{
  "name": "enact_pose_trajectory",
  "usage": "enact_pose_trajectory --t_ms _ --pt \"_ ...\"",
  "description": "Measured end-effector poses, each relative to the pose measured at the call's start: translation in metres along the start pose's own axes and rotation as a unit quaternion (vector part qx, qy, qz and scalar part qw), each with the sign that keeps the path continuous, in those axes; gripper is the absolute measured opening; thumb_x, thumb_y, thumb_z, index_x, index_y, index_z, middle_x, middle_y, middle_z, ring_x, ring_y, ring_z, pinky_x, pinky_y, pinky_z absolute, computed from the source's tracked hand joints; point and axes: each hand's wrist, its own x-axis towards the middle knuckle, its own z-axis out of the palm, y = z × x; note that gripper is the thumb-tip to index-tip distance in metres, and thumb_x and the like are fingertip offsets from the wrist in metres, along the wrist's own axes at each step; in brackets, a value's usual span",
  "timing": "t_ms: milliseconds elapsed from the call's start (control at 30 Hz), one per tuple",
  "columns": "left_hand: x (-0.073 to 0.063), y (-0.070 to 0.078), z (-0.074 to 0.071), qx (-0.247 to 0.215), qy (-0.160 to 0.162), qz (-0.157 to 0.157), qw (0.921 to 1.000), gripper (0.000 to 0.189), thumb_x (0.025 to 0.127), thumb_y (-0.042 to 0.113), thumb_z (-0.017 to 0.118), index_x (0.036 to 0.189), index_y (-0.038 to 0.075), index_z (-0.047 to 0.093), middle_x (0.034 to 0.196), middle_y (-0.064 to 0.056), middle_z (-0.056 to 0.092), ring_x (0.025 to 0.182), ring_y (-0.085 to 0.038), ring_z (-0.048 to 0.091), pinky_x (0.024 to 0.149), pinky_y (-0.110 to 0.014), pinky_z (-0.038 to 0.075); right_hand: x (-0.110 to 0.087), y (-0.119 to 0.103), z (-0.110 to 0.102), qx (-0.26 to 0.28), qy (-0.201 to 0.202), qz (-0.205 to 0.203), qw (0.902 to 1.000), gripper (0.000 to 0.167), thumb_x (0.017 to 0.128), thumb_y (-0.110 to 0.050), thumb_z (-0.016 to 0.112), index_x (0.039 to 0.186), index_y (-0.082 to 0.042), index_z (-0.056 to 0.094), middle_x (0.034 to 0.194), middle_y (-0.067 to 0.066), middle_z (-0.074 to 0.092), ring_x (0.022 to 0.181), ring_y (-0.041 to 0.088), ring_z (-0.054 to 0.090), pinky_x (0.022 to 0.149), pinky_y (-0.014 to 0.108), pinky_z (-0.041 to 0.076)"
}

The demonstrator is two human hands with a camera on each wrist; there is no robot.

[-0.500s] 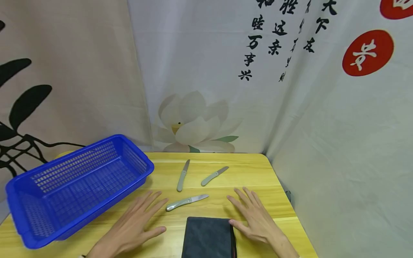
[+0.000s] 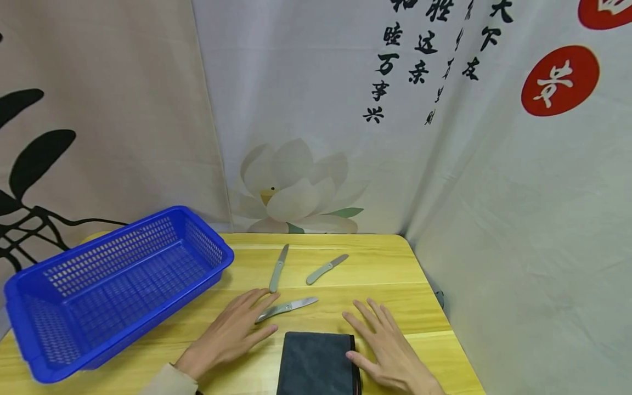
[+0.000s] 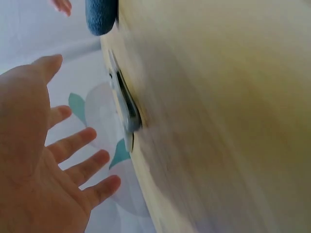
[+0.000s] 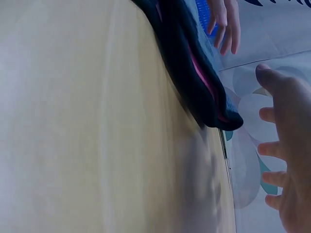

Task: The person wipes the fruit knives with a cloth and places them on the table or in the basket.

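Observation:
Three small folding knives with pale grey-green handles lie unfolded on the table. My left hand (image 2: 234, 329) is spread just over the handle end of the nearest knife (image 2: 291, 308), covering part of it in the head view. Its fingertips also reach the handle end of the far-left knife (image 2: 278, 269). In the left wrist view the fingers (image 3: 80, 170) are straight and apart, holding nothing. The third knife (image 2: 327, 269) lies farther right. My right hand (image 2: 387, 351), fingers spread, hovers beside a dark cloth case (image 2: 316, 362), its thumb overlapping the case's right edge.
A blue perforated plastic basket (image 2: 123, 340) stands on the left of the wooden table (image 2: 424, 312). White printed curtains (image 2: 306, 82) hang behind the table and along its right side. A pink strip shows between the layers of the case in the right wrist view.
My left hand has moved right and slightly forward, from beside the basket to over the nearest knife. My right hand has drawn slightly back and left. The knives and case lie as before.

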Motion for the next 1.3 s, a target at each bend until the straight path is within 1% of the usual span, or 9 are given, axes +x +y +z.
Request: enact_pose_trajectory --t_ms 100,167,300,433,600,767,933,1100,1300 --pt "0.009 0.003 0.002 0.000 -0.003 -0.005 1.0000 0.064 0.112 0.043 0.072 0.169 0.023 0.053 0.167 -0.014 0.060 0.152 -0.040 0.059 0.120 -0.068 0.051 0.000 -0.004 0.002 0.011 -0.008 0.003 0.9999 0.076 0.110 -0.056 0.069 0.177 -0.044 0.034 0.183 0.006 0.042 0.167 0.046 0.042 0.134 0.065 0.030" --pt "0.014 0.005 0.004 -0.003 -0.011 -0.011 0.9999 0.063 0.112 0.042 0.072 0.168 0.019 0.055 0.165 -0.015 0.061 0.149 -0.040 0.061 0.119 -0.067 0.052 -0.001 -0.006 0.003 0.013 -0.013 0.004 0.9998 0.076 0.110 -0.057 0.067 0.177 -0.045 0.033 0.183 0.006 0.041 0.168 0.046 0.041 0.132 0.068 0.034" --pt "0.025 0.009 0.010 -0.003 -0.028 -0.030 0.9991 0.060 0.112 0.041 0.072 0.163 0.013 0.060 0.159 -0.016 0.065 0.143 -0.040 0.064 0.116 -0.065 0.054 -0.002 -0.011 0.004 0.016 -0.017 0.006 0.9997 0.074 0.110 -0.059 0.067 0.176 -0.042 0.038 0.181 0.008 0.045 0.167 0.047 0.042 0.126 0.074 0.041" --pt "0.033 0.012 0.017 0.017 -0.036 -0.049 0.9980 0.056 0.110 0.040 0.075 0.156 0.009 0.066 0.151 -0.015 0.070 0.131 -0.035 0.068 0.110 -0.059 0.057 -0.004 -0.016 0.004 0.017 -0.018 0.007 0.9997 0.071 0.110 -0.058 0.067 0.174 -0.037 0.044 0.179 0.009 0.048 0.166 0.046 0.044 0.125 0.074 0.043" --pt "0.039 0.012 0.023 0.061 -0.023 -0.040 0.9971 0.044 0.106 0.036 0.081 0.138 0.006 0.075 0.129 -0.011 0.074 0.106 -0.026 0.068 0.091 -0.050 0.059 -0.004 -0.023 0.008 -0.030 0.004 -0.013 0.9995 0.076 0.107 -0.060 0.070 0.175 -0.040 0.042 0.177 0.006 0.051 0.163 0.042 0.049 0.123 0.065 0.044" --pt "0.043 0.011 0.030 0.087 0.001 -0.032 0.9957 0.026 0.102 0.031 0.087 0.116 0.011 0.080 0.108 -0.004 0.069 0.090 -0.019 0.061 0.077 -0.041 0.054 -0.004 -0.030 0.010 -0.082 0.040 -0.051 0.9945 0.088 0.103 -0.062 0.075 0.177 -0.043 0.033 0.177 0.002 0.050 0.159 0.038 0.054 0.120 0.058 0.046" --pt "0.045 0.012 0.034 0.093 0.024 -0.031 0.9949 0.015 0.100 0.023 0.088 0.107 0.012 0.079 0.101 -0.004 0.069 0.085 -0.020 0.063 0.074 -0.041 0.054 -0.004 -0.037 0.016 -0.099 0.062 -0.078 0.9901 0.087 0.102 -0.065 0.075 0.176 -0.038 0.038 0.177 0.003 0.051 0.154 0.038 0.059 0.113 0.058 0.058" --pt "0.039 0.013 0.032 0.095 0.042 -0.024 0.9943 0.016 0.098 0.018 0.090 0.105 0.010 0.079 0.109 -0.009 0.076 0.088 -0.025 0.070 0.075 -0.045 0.059 -0.004 -0.046 0.026 -0.117 0.074 -0.096 0.9857 0.083 0.102 -0.069 0.073 0.171 -0.030 0.050 0.173 0.005 0.056 0.151 0.036 0.062 0.108 0.054 0.060" --pt "0.026 0.012 0.023 0.085 0.052 -0.038 0.9943 0.016 0.101 0.016 0.087 0.112 0.010 0.077 0.099 -0.001 0.065 0.083 -0.015 0.062 0.067 -0.034 0.053 -0.003 -0.054 0.036 -0.157 0.097 -0.122 0.9753 0.086 0.103 -0.079 0.062 0.169 -0.025 0.052 0.165 0.004 0.062 0.141 0.029 0.067 0.104 0.045 0.062"
